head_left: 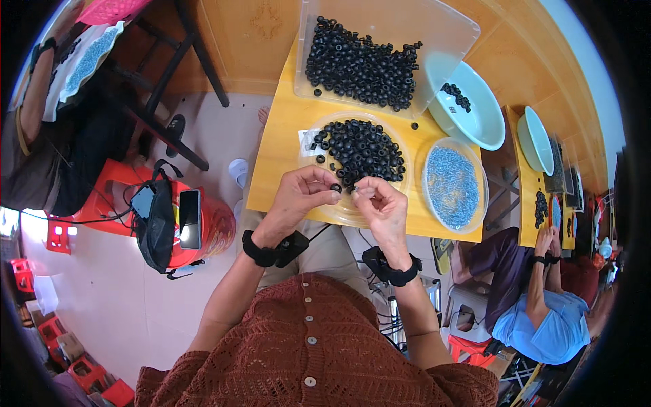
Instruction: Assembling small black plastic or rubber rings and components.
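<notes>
My left hand (298, 198) pinches a small round black part (336, 188) between thumb and fingertips. Close beside it, my right hand (384, 209) has thumb and forefinger pressed together; a tiny shiny piece (354, 190) shows at the tips, too small to name. Both hands are over the near rim of a clear round tray (405, 152). A pile of the same black parts (363, 146) lies in that tray. To the right, an oval clear dish (485, 203) holds many small bluish shiny pieces (451, 186).
Behind the tray, a clear plastic bin (447, 30) holds many black parts. A pale green basin (478, 122) with several black parts stands at the back right of the yellow table (278, 146). Red stool (108, 186) with a black bag (157, 227) and phone (190, 220) at left. Other people sit on both sides.
</notes>
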{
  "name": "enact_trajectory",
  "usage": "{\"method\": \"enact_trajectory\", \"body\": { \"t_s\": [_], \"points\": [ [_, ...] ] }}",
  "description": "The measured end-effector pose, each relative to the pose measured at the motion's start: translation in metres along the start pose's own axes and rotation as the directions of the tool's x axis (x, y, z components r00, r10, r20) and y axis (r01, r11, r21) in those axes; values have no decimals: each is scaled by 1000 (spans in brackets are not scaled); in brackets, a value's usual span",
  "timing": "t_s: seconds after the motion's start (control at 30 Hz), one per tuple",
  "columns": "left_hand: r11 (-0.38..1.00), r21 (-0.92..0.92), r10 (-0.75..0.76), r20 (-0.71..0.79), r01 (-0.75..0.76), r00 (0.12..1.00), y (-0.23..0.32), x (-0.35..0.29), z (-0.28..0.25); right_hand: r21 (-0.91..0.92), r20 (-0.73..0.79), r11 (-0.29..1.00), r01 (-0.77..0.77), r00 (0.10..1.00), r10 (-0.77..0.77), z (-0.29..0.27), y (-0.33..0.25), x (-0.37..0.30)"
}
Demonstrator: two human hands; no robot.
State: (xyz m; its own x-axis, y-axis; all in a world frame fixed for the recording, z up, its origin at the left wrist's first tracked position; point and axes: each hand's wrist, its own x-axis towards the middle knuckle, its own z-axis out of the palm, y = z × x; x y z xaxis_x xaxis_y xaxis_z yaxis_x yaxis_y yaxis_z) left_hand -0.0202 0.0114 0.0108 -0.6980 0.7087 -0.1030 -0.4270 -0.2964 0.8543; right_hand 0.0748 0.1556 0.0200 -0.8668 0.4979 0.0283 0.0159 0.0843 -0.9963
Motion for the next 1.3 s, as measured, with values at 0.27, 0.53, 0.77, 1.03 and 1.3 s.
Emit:
{"method": "enact_trajectory", "body": {
  "t_s": [0.27,0.53,0.77,1.03,1.3],
  "points": [
    [1000,3,-6,58,6,998,-3,-14,-2,-26,130,1000,17,991,-14,7,-17,-3],
    [995,86,-58,154,46,986,3,-19,-3,-8,326,995,-96,941,93,-9,-19,-2],
    [996,86,-28,123,17,992,-7,-20,-4,-460,276,813,358,927,-253,5,-35,-18],
    [994,-111,7,44,-2,999,-17,-27,-12,-489,265,717,497,868,-421,21,-36,-25],
    [976,-218,4,-27,-10,1000,-13,-39,-25,-691,329,553,466,884,-333,31,-1,52]
  ]
}}
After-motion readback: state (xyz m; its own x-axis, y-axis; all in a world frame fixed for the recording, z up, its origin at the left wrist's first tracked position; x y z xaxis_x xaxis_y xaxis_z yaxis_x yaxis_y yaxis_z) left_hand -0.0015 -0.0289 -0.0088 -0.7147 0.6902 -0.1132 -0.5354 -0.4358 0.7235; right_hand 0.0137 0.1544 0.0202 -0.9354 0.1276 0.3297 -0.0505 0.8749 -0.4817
